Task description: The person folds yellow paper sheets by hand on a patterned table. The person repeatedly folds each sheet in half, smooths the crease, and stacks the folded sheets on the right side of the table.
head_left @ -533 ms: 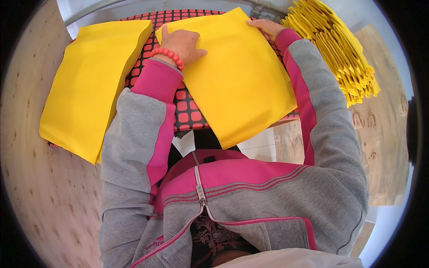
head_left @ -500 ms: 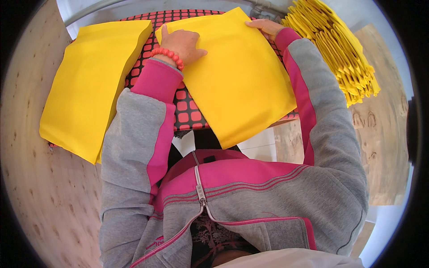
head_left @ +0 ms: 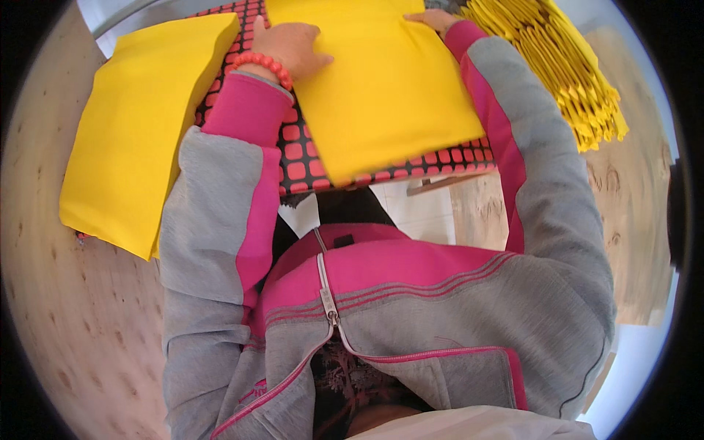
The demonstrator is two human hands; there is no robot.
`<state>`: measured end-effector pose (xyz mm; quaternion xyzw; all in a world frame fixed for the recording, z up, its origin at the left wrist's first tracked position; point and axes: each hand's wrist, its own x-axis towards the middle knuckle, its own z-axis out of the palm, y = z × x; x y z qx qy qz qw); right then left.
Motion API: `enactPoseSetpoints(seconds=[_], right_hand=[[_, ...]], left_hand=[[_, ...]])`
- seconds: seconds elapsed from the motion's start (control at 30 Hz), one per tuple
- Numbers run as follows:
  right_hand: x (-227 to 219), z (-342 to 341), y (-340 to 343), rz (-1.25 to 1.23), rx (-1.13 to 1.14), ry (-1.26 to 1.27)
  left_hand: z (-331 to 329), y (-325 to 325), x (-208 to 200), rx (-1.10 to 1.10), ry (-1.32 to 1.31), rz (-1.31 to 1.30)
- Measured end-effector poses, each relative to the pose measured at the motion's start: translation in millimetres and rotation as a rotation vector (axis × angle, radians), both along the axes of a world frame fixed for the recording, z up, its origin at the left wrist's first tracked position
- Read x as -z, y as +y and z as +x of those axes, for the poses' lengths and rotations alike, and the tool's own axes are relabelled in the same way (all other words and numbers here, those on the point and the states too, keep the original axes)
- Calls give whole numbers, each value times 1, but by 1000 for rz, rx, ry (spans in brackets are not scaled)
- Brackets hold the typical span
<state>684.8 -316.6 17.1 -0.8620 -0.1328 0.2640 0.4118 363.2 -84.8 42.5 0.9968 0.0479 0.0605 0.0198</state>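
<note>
A flat yellow fabric piece (head_left: 389,95) lies across the table in front of me, its near edge a little blurred. My left hand (head_left: 290,48), with a red bead bracelet (head_left: 262,66) on its wrist, rests on the piece's left side. Its thumb and little finger are spread apart; the middle fingers are partly hidden. At the far right edge, my right hand (head_left: 434,20) pinches the same piece, a finger stretched over its top. To the left lies a thick stack of yellow fabric (head_left: 147,110), apart from my left hand.
A pile of folded yellow fabric pieces (head_left: 557,81) stands at the right, close to my right forearm. Beneath the work is a table covered in a red and black pattern (head_left: 297,150). Wooden surfaces lie at the left (head_left: 88,315) and right (head_left: 623,205).
The yellow fabric piece has slid away from me, baring more of the table's near edge. Both hands sit slightly farther up and left in view, and the whole view has shifted a little.
</note>
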Motion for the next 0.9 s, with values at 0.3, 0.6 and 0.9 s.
enactPoseSetpoints(seconds=[0.3, 0.6, 0.9], right_hand=[[24, -35, -59, 545, 214, 258], [7, -169, -103, 660, 309, 180], [4, -226, -107, 826, 328, 289]], left_hand=[[-3, 19, 13, 18, -258, 52], [-102, -76, 28, 116, -644, 30], [-90, -167, 27, 72, -578, 150]])
